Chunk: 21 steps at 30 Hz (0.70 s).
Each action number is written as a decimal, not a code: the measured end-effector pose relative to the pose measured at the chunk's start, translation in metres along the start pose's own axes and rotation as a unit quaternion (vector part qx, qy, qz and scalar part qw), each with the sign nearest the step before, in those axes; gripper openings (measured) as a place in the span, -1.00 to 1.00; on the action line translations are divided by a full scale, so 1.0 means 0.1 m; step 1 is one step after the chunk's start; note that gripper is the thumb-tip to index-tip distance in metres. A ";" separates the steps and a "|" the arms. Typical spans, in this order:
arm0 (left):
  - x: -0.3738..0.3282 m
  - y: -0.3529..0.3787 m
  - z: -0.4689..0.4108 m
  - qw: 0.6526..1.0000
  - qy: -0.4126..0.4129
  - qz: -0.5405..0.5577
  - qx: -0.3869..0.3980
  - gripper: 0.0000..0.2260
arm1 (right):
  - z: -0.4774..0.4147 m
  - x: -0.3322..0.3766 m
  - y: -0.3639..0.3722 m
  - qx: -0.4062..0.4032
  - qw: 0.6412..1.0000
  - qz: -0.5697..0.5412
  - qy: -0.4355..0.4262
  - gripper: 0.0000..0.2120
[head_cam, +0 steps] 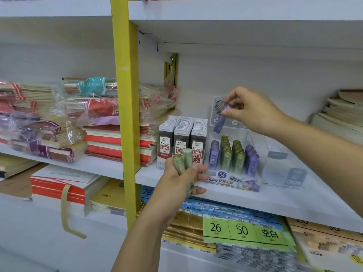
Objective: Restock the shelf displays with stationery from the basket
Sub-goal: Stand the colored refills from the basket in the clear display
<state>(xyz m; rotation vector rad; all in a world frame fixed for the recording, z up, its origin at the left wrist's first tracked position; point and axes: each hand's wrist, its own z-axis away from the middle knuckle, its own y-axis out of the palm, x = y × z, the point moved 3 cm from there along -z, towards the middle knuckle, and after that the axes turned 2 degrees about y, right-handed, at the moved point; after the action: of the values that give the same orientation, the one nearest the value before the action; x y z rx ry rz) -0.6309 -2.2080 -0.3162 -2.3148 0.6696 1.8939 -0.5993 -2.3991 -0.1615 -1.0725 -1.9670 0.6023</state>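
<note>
Right hand [253, 112] was pinched shut on a purple lead tube [221, 119], held by its cap end, hanging tilted just above the back of the clear display box [255, 140]. Left hand [181, 181] was clamped round a bunch of green lead tubes [182, 163] at the front edge of the shelf [294, 199], just left of the box. No basket in view.

The box held upright tubes in rows: purple on the left column [214, 156], green in the middle [232, 156], purple on the right [252, 159]. Back of the purple rows looked to have free slots; couldn't confirm which exactly, some motion blur there.

My read of the step: drop the purple tube into a purple column. To do it well, bring it upright first, line the base up over an empty slot, then lower straight down, so it doesn't knock neighbours over. Release only once the base has seated.

Clearance: the box's clear back card [220, 107] stood right behind the tube, and the grey 0.5 HB lead packs [182, 142] sat tight against the box's left side. Open room was above and to the right, where another clear box [284, 167] stood a little apart. The shelf above [235, 10] was well clear, so a vertical approach looked safe.
</note>
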 end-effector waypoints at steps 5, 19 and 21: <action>-0.02 -0.03 0.02 1.000 0.015 0.003 -0.005 -0.80 | -0.07 -0.13 0.34 0.124 0.992 0.017 0.032 -0.81; -0.01 -0.04 0.04 0.998 0.023 -0.054 -0.003 -0.87 | -0.10 -0.25 0.43 0.154 0.987 0.048 0.014 -0.84; -0.01 -0.04 0.03 0.998 0.021 -0.050 -0.007 -0.88 | -0.10 -0.24 0.43 0.155 0.987 0.050 0.009 -0.85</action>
<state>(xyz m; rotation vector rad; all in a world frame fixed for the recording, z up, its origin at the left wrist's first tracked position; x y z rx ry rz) -0.6324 -2.2027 -0.3173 -2.3561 0.5340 1.8174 -0.5633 -2.3969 -0.1965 -0.9801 -1.7399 0.9150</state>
